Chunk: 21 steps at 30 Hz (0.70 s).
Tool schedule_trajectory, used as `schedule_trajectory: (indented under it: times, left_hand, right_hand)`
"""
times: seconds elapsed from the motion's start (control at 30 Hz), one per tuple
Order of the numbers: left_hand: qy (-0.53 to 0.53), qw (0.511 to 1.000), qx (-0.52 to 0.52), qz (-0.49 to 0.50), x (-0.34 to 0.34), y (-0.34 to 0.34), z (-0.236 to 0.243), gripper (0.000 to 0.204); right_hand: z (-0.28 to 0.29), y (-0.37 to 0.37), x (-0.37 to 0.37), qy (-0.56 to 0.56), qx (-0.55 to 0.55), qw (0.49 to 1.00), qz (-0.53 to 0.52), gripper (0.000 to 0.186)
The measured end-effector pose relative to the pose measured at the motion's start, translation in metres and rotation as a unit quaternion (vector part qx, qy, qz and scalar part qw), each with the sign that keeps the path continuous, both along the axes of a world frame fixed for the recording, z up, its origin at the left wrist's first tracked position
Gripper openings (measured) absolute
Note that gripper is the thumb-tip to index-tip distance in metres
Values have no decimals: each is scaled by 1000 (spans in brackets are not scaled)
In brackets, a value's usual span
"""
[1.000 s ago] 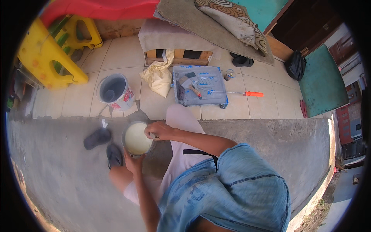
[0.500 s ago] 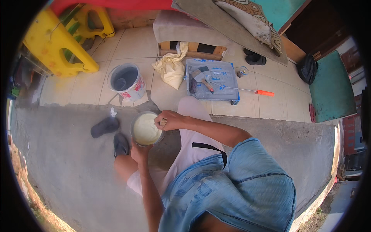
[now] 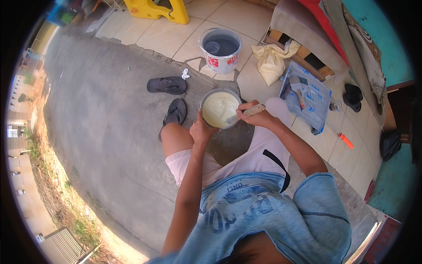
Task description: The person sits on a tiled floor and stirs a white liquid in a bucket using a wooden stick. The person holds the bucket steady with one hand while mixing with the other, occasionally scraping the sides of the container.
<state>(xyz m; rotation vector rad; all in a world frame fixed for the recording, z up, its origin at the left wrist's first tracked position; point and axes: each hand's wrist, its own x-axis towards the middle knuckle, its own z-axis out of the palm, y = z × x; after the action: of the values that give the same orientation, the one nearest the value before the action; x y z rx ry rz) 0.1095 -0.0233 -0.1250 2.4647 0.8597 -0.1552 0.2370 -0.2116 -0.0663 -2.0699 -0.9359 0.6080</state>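
A round grey tub point(image 3: 203, 102) of thick, pale cream mixture point(image 3: 216, 107) stands in front of me by my knees. My left hand point(image 3: 203, 130) is closed on the tub's near left side, with its thumb up by the rim. In my right hand point(image 3: 259, 118), above the right rim, is a flat wooden stick point(image 3: 254, 110). The stick slants down to the left, and its greyish lower end dips into the mixture. Swirl marks show on the surface. How deep the stick reaches is hidden.
Beyond the tub stands a bucket point(image 3: 227, 65) of dark liquid with a small container in it. To its right are a pale yellow bag point(image 3: 269, 66), a blue-grey tray point(image 3: 316, 94) bearing a brush, and an orange-handled roller point(image 3: 346, 141). One dark slipper point(image 3: 167, 85) lies left.
My view has turned, so the surroundings shift and tilt. The stick now leans outward, showing more of its length above my right hand. My left hand still holds the tub.
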Motion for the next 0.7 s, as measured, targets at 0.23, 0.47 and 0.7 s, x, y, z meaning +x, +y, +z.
schedule_trajectory:
  times: [0.23, 0.47, 0.7]
  left_hand:
    - [-12, 1000, 10, -13, 1, 1, -3, 114]
    - [-12, 1000, 3, -12, 2, -2, 3, 112]
    - [-35, 999, 4, -15, 1, 0, -5, 111]
  right_hand:
    - [-17, 11, 1, -130, 185, 974, 11, 12]
    - [-31, 20, -22, -121, 125, 985, -5, 15]
    - [0, -3, 9, -68, 33, 997, 0, 12]
